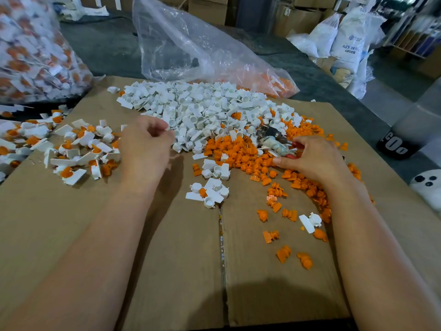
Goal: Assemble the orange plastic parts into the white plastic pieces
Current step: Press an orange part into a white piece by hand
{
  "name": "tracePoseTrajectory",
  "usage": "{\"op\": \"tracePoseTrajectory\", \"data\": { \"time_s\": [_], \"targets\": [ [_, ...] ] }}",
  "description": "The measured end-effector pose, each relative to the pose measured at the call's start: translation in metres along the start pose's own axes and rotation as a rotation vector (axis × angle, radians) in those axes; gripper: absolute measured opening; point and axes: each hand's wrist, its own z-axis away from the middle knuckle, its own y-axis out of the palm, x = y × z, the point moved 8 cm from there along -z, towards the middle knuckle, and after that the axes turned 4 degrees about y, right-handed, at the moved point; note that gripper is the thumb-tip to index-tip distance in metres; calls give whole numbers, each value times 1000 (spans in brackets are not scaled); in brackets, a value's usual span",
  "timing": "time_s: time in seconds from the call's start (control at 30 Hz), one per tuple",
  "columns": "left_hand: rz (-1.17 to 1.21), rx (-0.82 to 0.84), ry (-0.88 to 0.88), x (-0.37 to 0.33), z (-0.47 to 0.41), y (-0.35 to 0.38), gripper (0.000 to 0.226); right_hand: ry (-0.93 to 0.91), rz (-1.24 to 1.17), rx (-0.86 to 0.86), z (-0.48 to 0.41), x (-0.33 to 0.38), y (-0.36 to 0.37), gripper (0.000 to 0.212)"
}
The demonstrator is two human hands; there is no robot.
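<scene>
A heap of white plastic pieces [202, 108] lies at the back of the cardboard sheet [167, 247]. Orange plastic parts [238, 154] spread out to its right and front. White pieces with orange parts in them [78, 149] lie at the left. My left hand [145, 146] hovers at the white heap's left edge, fingers loosely curled, with nothing visible in it. My right hand [312, 161] rests on the orange parts and grips the red handles of taped pliers [274, 140], whose metal head points towards the white heap.
A clear plastic bag [191, 51] with orange parts in its bottom slumps behind the heaps. A full bag of assembled pieces [31, 51] stands at the back left. White sacks [346, 37] and boxes stand on the floor to the right.
</scene>
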Motion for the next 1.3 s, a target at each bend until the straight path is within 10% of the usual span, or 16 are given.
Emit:
{"op": "tracePoseTrajectory", "data": {
  "time_s": [0.23, 0.5, 0.6, 0.7, 1.3],
  "targets": [
    [-540, 252, 155, -1, 3, 29, 31, -7, -20, 62, -2, -1, 8, 80],
    [-623, 249, 208, -5, 4, 31, 18, -7, -105, 24, -1, 1, 0, 74],
    [-434, 160, 167, -8, 4, 22, 17, -142, -303, -155, 12, 20, -27, 38],
    [-64, 145, 60, -9, 6, 17, 14, -324, -313, 27, 29, 52, -17, 17],
    [585, 479, -228, -13, 27, 43, 29, -414, -263, 190, 37, 75, 10, 20]
  ]
}}
